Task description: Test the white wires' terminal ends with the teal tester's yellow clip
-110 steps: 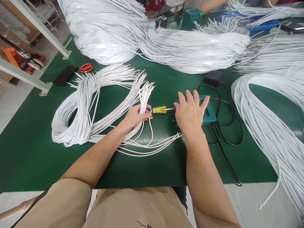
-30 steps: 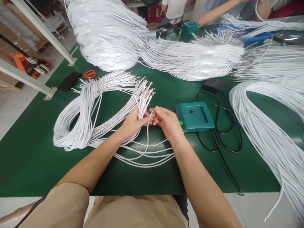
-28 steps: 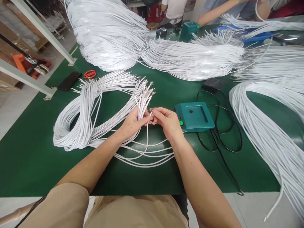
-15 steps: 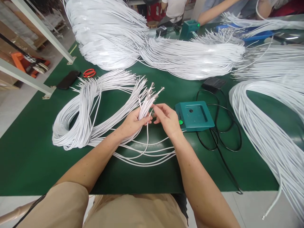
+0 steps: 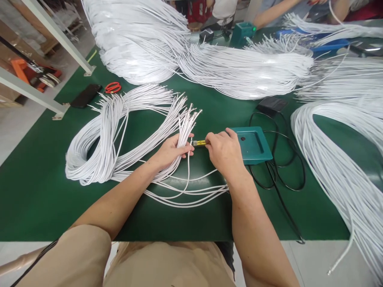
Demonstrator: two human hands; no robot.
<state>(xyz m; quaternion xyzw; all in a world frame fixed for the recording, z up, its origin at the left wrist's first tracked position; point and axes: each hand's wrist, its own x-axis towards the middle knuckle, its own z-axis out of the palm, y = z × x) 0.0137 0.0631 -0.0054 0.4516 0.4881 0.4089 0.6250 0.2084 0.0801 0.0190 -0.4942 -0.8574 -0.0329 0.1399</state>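
Left hand [image 5: 171, 152]: closed around a bundle of white cables [image 5: 183, 126] just below their stripped ends, which fan upward off the tabletop [image 5: 44, 199]. The rest of the bundle trails left into a coil lying flat.

Right hand [image 5: 225, 154]: closed on a yellow-handled tool [image 5: 200, 142]. Its left end reaches almost to the left fingertips, and the green box [image 5: 256, 146] sits just beside the knuckles.

Risks, as judged:
- The tool end is very near the left fingers, so a slip could jab them.
- The fanned ends are held loosely, so some could slide out of the grip and mix with the loose cables [image 5: 191, 197] lying under the wrists.
- The black cord [image 5: 287, 181] loops near the right forearm and could snag.

Count:
- 2 hands and 1 tool.
- 2 green boxes: 1 near, 1 at the far edge [image 5: 242, 30].
- 1 pair of red scissors [image 5: 113, 87].
- 1 black phone [image 5: 86, 95].
- The cables are too many to count.
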